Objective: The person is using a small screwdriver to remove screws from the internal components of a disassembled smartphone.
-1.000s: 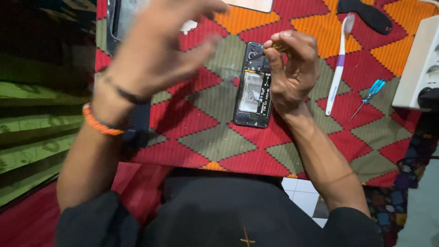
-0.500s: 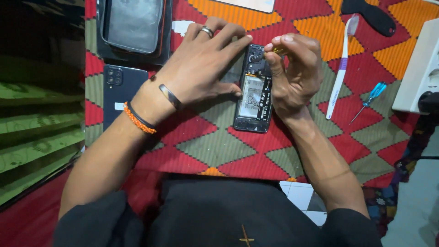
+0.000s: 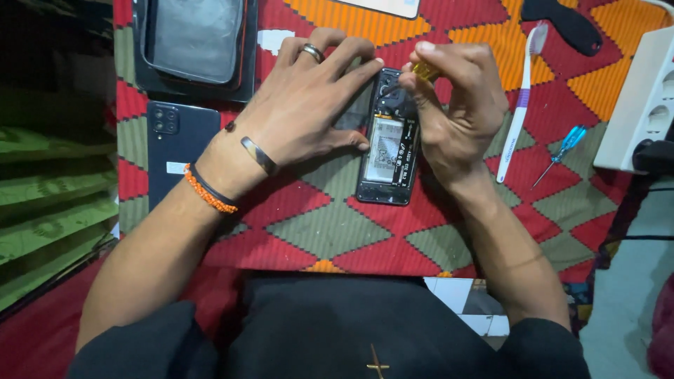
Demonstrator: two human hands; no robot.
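We have the opened phone (image 3: 387, 151) lying back-up on the patterned red, green and orange cloth (image 3: 309, 224), its battery and dark inner parts exposed. Our left hand (image 3: 309, 105) lies flat beside it, fingers spread, the fingertips pressing on the phone's upper left edge; it grips nothing. Our right hand (image 3: 453, 105) is curled, thumb and fingers pinched on the yellow handle of a small screwdriver (image 3: 421, 70), whose tip points down at the phone's upper end (the tip itself is hidden among the fingers). Just right of that hand lies a white and purple toothbrush (image 3: 518, 112), and further right a blue-handled screwdriver (image 3: 562, 151), near a white power strip (image 3: 639, 105). Left of our left wrist lies a dark phone back cover (image 3: 172, 151), below a black tray (image 3: 193, 45).
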